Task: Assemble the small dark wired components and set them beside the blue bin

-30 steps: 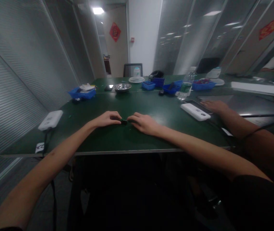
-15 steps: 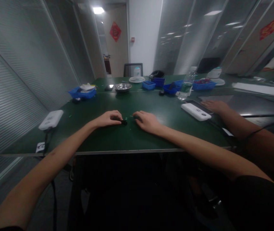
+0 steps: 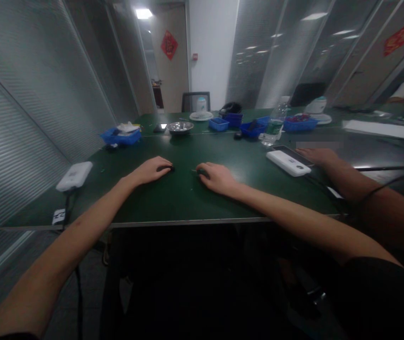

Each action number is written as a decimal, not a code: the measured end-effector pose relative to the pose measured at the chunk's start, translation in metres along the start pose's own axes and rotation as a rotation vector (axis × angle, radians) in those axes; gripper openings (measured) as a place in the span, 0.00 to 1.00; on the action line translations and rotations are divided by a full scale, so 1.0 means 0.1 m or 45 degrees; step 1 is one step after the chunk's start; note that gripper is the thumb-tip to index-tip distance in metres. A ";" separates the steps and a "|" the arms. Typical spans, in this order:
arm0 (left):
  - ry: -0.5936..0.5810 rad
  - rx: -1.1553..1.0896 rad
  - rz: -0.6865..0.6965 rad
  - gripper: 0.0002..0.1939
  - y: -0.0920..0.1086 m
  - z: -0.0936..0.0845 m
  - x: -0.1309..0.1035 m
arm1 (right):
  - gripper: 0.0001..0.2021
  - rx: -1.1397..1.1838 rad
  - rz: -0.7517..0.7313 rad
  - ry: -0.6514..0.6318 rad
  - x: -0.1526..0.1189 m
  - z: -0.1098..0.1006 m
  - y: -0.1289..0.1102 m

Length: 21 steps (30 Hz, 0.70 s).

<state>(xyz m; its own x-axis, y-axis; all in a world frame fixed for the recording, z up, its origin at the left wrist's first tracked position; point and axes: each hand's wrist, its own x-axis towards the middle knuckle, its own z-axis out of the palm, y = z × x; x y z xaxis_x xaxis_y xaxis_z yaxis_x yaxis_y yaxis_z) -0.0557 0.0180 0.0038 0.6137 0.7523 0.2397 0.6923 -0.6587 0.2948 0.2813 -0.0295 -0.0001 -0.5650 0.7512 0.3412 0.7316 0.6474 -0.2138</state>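
Small black piece (image 3: 168, 168), eleven o'clock
Your curled left hand (image 3: 148, 171) pinches it; slack fingers could drop it. Your right hand (image 3: 219, 178), curled at one o'clock, grips a thin tool (image 3: 194, 171) (tip protruding) that might scratch the table (image 3: 187, 205).

Left hand (image 3: 148, 170) and right hand (image 3: 218, 178) apart, side by side at a table (image 3: 173, 205).
Behind them, a bowl (image 3: 180, 128); at right, a water bottle (image 3: 275, 125) behind a power bank (image 3: 288, 163).

Small black object (image 3: 172, 168), partly hidden
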 end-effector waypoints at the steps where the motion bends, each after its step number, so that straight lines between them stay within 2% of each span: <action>1: 0.026 0.057 -0.084 0.22 -0.15 -0.04 -0.04 | 0.16 0.008 0.001 -0.001 0.00 -0.01 0.00; 5: 0.098 0.306 -0.469 0.24 -0.73 -0.25 -0.27 | 0.16 0.020 0.008 -0.020 -0.01 -0.03 -0.01; 8: 0.151 0.443 -0.791 0.22 -0.97 -0.39 -0.45 | 0.16 0.012 0.004 -0.032 0.00 -0.03 -0.01; 11: 0.183 0.509 -0.991 0.21 -1.04 -0.49 -0.56 | 0.16 0.011 -0.004 -0.035 0.00 -0.02 0.00; 14: 0.196 0.517 -1.088 0.19 -1.05 -0.53 -0.61 | 0.16 0.007 -0.009 -0.028 0.00 -0.01 0.01; 21: 0.291 0.410 -1.106 0.19 -1.12 -0.53 -0.65 | 0.17 0.039 0.008 -0.056 -0.01 -0.05 -0.02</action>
<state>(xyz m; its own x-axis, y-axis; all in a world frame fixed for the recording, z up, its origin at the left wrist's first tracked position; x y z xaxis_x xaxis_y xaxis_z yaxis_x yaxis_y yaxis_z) -0.1928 0.0436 0.0042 -0.2294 0.9428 0.2420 0.9634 0.1846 0.1942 0.2825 -0.0316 0.0050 -0.5775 0.7596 0.2992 0.7235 0.6459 -0.2436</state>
